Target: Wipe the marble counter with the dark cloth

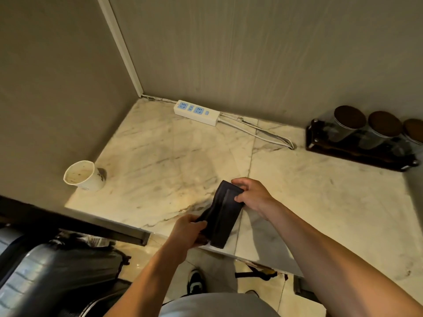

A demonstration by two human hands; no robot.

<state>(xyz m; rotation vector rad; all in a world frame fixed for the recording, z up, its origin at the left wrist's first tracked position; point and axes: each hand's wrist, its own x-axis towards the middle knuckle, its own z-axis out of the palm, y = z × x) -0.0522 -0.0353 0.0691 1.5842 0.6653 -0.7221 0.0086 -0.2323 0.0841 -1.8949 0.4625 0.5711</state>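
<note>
A folded dark cloth (pixel 223 216) is stretched between both my hands just above the front edge of the pale veined marble counter (pixel 160 156). My right hand (pixel 253 196) pinches the cloth's far end. My left hand (pixel 187 232) grips its near end, at the counter's front edge. Grey smudges and streaks show on the marble around the cloth.
A stained paper cup (pixel 83 176) stands at the counter's left edge. A white power strip (pixel 195 112) with its cable (pixel 258 131) lies against the back wall. A dark rack of jars (pixel 364 138) sits at the back right. Walls close the left and back. A dark bin (pixel 57 271) stands on the floor.
</note>
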